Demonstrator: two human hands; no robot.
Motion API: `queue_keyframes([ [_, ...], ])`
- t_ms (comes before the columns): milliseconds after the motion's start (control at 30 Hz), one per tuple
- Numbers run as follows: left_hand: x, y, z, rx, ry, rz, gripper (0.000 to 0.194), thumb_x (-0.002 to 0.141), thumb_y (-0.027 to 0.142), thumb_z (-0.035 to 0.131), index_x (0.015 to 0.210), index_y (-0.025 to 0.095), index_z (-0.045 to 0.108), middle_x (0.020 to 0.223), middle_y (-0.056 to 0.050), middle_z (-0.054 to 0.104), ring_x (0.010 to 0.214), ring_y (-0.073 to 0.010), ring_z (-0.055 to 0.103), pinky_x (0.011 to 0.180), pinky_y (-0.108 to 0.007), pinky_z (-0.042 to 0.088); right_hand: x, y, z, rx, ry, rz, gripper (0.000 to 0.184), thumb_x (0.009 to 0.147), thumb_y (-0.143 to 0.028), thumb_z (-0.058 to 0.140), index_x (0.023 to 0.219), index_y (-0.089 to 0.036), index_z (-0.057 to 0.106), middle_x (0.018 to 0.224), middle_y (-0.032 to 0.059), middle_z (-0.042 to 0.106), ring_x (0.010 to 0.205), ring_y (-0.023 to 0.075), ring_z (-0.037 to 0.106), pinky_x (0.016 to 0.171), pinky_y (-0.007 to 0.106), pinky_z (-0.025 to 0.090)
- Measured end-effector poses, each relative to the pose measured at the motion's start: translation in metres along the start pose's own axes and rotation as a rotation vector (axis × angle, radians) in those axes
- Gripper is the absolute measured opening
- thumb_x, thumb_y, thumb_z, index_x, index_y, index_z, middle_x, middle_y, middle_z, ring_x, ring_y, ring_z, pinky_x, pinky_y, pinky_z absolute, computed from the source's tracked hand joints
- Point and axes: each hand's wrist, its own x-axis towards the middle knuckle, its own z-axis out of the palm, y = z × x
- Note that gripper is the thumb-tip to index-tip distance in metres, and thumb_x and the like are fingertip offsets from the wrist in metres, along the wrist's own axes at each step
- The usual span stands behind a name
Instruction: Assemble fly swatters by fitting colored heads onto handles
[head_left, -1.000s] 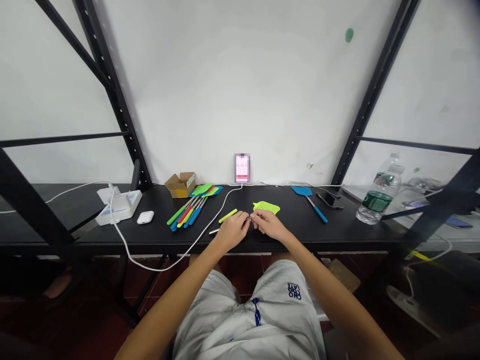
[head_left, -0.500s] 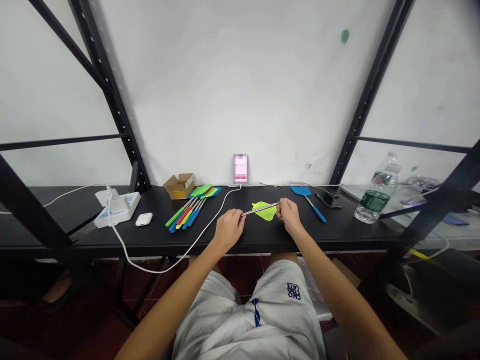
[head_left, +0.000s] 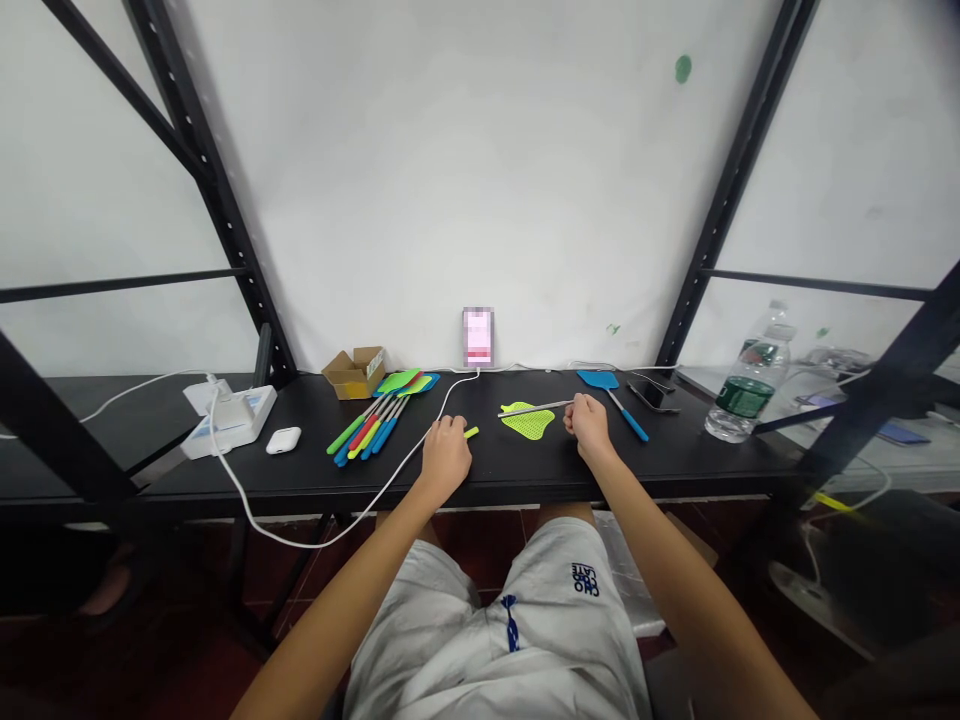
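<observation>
My right hand (head_left: 587,422) is closed on one end of a thin metal rod (head_left: 534,407) that reaches left over a yellow-green mesh swatter head (head_left: 528,421) lying on the black table (head_left: 675,462). My left hand (head_left: 445,449) rests on the table with curled fingers over a yellow-green plastic handle (head_left: 470,432), whose tip sticks out past the fingertips. A white cable (head_left: 420,441) runs just left of that hand.
A bundle of coloured fly swatters (head_left: 377,410) lies at the left, with a small cardboard box (head_left: 354,370), an earbud case (head_left: 283,440) and a white charger block (head_left: 229,418). A phone (head_left: 478,338) leans on the wall. A blue swatter (head_left: 611,393) and a water bottle (head_left: 745,388) are at the right.
The hands, first pinched together at the table's middle, drew apart with the metal rod between them. My left hand then let go of the rod and dropped onto the yellow-green handle.
</observation>
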Motion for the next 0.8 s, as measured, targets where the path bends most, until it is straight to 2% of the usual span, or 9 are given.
queue_keyframes([
  [133,0.0016,-0.0026,0.0011,-0.034,-0.037,0.061,0.023,0.087,0.005,0.043,0.096,0.016,0.062,0.097,-0.011,0.059,0.096,-0.0241,0.054,0.089,-0.036,0.041,-0.0019,0.0002,0.0010,-0.029,-0.053,-0.007,0.028,0.085,-0.031,0.050,0.061,-0.022,0.039,0.054,-0.0032,0.047,0.039,0.0071,0.039,0.035,0.021,0.024],
  [367,-0.0012,-0.0013,-0.0014,-0.209,-0.001,0.171,0.024,0.087,0.003,0.042,0.096,0.017,0.059,0.099,-0.009,0.055,0.096,-0.0212,0.053,0.088,-0.034,0.044,-0.0008,0.0050,0.0020,-0.107,-0.119,-0.038,0.029,0.085,-0.038,0.051,0.062,-0.022,0.044,0.051,-0.0014,0.051,0.039,0.0093,0.041,0.035,0.021,0.027],
  [600,-0.0020,-0.0012,-0.0031,-0.317,0.031,0.218,0.024,0.088,0.003,0.040,0.098,0.019,0.056,0.101,-0.007,0.052,0.095,-0.0186,0.054,0.087,-0.032,0.047,-0.0008,0.0060,0.0039,-0.085,-0.165,-0.040,0.029,0.086,-0.039,0.052,0.063,-0.021,0.045,0.054,-0.0005,0.052,0.039,0.0083,0.041,0.035,0.021,0.026],
  [800,-0.0026,0.0013,-0.0059,-0.323,0.053,0.239,0.022,0.090,0.007,0.040,0.098,0.019,0.056,0.101,-0.006,0.053,0.093,-0.0170,0.056,0.085,-0.030,0.047,-0.0009,0.0047,0.0036,-0.041,-0.181,-0.020,0.029,0.085,-0.038,0.053,0.063,-0.020,0.045,0.057,-0.0005,0.053,0.040,0.0074,0.042,0.035,0.020,0.026],
])
